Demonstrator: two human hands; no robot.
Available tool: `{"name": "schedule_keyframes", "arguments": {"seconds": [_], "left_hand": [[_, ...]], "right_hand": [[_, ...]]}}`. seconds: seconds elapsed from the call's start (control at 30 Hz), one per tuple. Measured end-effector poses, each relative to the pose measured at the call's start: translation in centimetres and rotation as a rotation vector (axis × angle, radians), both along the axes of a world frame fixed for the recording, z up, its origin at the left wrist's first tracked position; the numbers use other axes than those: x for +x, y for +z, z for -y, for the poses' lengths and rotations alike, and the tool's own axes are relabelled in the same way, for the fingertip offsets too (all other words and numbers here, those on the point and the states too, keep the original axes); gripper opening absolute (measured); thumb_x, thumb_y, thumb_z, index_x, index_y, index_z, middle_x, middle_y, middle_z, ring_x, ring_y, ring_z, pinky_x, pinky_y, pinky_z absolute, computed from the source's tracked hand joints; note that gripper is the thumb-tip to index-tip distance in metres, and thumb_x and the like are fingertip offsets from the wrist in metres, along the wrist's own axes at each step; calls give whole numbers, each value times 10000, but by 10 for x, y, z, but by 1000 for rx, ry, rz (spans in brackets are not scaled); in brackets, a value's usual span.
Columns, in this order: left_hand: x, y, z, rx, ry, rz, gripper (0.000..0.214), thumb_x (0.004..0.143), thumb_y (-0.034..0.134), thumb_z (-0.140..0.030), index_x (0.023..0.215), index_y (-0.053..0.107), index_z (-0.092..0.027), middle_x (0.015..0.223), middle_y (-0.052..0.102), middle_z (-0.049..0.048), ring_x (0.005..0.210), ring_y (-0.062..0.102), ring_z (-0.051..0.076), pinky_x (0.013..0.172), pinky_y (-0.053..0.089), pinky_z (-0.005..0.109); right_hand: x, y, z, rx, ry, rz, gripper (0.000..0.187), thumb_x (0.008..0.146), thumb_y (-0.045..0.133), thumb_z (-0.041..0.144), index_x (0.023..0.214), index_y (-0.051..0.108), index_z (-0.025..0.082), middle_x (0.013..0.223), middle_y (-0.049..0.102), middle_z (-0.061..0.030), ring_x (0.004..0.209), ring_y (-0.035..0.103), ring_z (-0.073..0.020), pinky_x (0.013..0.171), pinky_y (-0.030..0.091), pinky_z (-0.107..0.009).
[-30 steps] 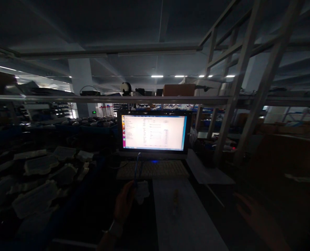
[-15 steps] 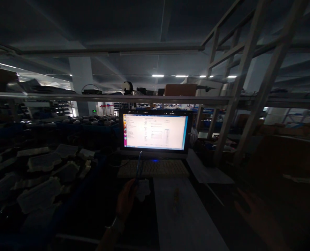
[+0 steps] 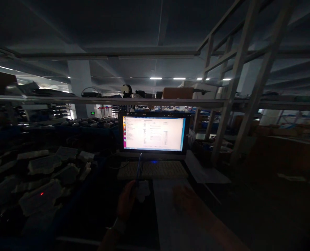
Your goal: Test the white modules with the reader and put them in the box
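Observation:
My left hand (image 3: 127, 199) is closed around the lower end of a thin bluish cable (image 3: 139, 166), which rises from the fingers toward the keyboard. A pale, flat, odd-shaped piece (image 3: 143, 190) lies right beside these fingers. My right hand (image 3: 187, 200) is low over a long white sheet (image 3: 167, 223) in front of the keyboard. Darkness and blur hide its fingertips and anything under them. Behind both hands are the pale keyboard (image 3: 155, 169) and a lit monitor (image 3: 153, 134) showing a window of text and fields.
At the left, a blue bin (image 3: 73, 205) holds several pale plastic housings (image 3: 45, 164); a red light dot falls on one. A brown cardboard box (image 3: 282, 157) stands at the right. A shelf (image 3: 105, 100) crosses above the monitor, and metal posts (image 3: 238, 94) rise to its right.
My right hand has moved left from the dark right side onto the white sheet, covering a small yellowish thing there. A red dot now shows on a housing. The left hand barely moved.

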State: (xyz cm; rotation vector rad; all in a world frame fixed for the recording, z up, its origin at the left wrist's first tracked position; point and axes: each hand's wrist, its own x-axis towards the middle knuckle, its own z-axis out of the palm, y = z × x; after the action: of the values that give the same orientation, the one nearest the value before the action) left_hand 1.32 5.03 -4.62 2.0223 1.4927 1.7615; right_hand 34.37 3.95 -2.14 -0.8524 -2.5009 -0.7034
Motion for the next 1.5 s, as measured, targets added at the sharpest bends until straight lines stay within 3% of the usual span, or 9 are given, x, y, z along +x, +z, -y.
{"name": "schedule_keyframes", "arguments": {"seconds": [0.1,0.2,0.3,0.37,0.43,0.53,0.67,1.07,1.5], "left_hand": [[0,2,1,-27,-5,5,291,858,442,-321,1054,623,-207,1043,709,73,953,679,199,833,562,336],[1,6,4,-66,-5,11,296,855,448,-325,1060,626,-208,1060,706,73,967,675,203,848,558,345],[1,9,6,-90,-8,3,298,858,448,-330,1063,629,-213,1061,706,71,983,669,206,871,549,356],[2,10,8,-83,-7,-6,297,861,441,-329,1059,631,-215,1066,705,71,992,666,205,877,545,353],[2,12,8,-73,-1,-19,298,867,430,-327,1057,629,-213,1065,704,73,983,668,200,868,546,341],[2,15,9,-56,23,-39,299,873,412,-340,1042,623,-211,1027,711,71,934,681,192,834,553,323],[3,18,11,-76,26,-39,313,876,408,-378,1036,609,-200,1004,710,78,912,682,196,814,553,317],[-1,22,14,-38,114,-118,404,875,411,-535,1038,590,-211,1006,699,81,878,680,227,748,560,333],[-1,20,13,-40,112,-82,431,866,409,-570,1027,583,-211,996,702,79,856,684,223,735,560,322]], "right_hand": [[-16,-10,-9,-113,28,17,352,844,449,55,1044,657,257,1217,646,-44,1177,560,-229,1001,429,-472],[-21,-14,-17,-263,82,-167,347,820,447,60,1017,660,251,1103,689,-51,1124,590,-238,999,431,-499],[-19,-4,-25,-402,104,-688,204,825,526,204,974,652,264,971,697,-52,959,634,-235,882,513,-443],[-13,9,-31,-538,150,-1167,131,811,581,330,913,639,271,797,668,-23,742,622,-198,657,552,-344],[-3,23,-36,-773,277,-1576,195,776,611,450,797,612,256,592,557,21,524,518,-147,439,465,-263],[15,33,-35,-1195,479,-1874,418,737,574,619,609,514,226,466,390,57,391,355,-98,343,355,-228],[33,23,-20,-1393,597,-1970,491,709,568,624,496,411,211,412,291,74,348,236,-68,335,318,-210],[29,21,-15,-1383,748,-2058,382,715,708,546,734,532,207,489,345,118,350,196,-24,299,252,-111],[31,14,-20,-1392,771,-2041,357,716,738,504,774,550,207,513,368,109,365,259,-29,297,286,-103]]}}
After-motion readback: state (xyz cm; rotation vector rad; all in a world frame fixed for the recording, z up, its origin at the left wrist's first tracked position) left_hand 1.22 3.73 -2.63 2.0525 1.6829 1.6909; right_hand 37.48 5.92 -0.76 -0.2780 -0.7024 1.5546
